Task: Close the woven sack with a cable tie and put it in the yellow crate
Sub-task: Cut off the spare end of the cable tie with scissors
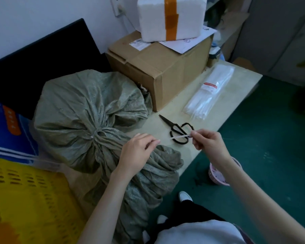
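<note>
On the pale table [197, 103] in front of me lies the woven sack [88, 110], grey-green, its neck gathered into a tight pucker with a thin whitish band around it; the loose mouth of the cloth spills toward me over the table's near edge. My left hand [137, 152] rests on that loose cloth, fingers curled, thumb and forefinger pressed together; whether they pinch anything I cannot tell. My right hand [208, 143] is closed on one end of a short white cable tie strip [179, 137], which sticks out leftward into the gap between my hands, above the black scissors [179, 131] lying flat on the table. Beyond the scissors sits a clear packet of cable ties [208, 92], close to the table's right edge. A cardboard box [158, 67] with a white foam box [171, 16] stacked on it fills the far side, touching the sack. At my left the yellow crate [25, 199] stands beside the sack, its slotted surface cut off by the frame's edge, so its opening is hard to make out. Blue packaging [9, 131] presses in behind it. Bare tabletop remains only around the scissors and packet. Right of the table the green floor [271, 147] is open; a pink basket [218, 176] there is half hidden by my right forearm.
</note>
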A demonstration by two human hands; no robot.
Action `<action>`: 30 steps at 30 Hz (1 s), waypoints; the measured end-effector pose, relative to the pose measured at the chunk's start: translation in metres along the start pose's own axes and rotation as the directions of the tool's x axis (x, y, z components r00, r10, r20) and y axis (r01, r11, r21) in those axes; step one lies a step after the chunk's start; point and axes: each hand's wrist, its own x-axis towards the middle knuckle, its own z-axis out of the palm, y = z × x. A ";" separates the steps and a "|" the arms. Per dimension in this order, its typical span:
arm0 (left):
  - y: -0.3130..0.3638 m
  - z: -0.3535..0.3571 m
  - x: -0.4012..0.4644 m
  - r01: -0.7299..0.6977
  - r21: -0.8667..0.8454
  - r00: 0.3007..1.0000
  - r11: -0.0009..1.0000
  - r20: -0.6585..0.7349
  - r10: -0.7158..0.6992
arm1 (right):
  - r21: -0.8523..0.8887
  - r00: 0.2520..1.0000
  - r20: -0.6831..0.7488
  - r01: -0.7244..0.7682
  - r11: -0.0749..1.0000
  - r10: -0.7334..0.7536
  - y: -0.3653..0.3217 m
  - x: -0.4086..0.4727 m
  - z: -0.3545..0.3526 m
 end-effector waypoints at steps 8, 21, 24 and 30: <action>0.029 0.042 0.031 0.082 -0.219 0.991 0.972 0.124 -0.056 | -0.376 1.000 0.008 0.012 0.926 -0.009 0.039 -0.026 -0.081; 0.102 0.168 0.114 0.308 -0.288 0.910 0.907 0.367 -0.192 | -0.201 0.844 -0.529 -0.228 0.953 0.091 0.112 -0.029 -0.209; 0.118 0.194 0.130 0.371 -0.312 0.869 0.874 0.448 -0.209 | -0.115 0.793 -0.585 -0.287 0.951 0.168 0.127 -0.032 -0.231; 0.141 0.231 0.157 0.429 -0.312 0.813 0.848 0.543 -0.212 | 0.144 0.643 -0.655 -0.410 0.901 0.397 0.150 -0.018 -0.251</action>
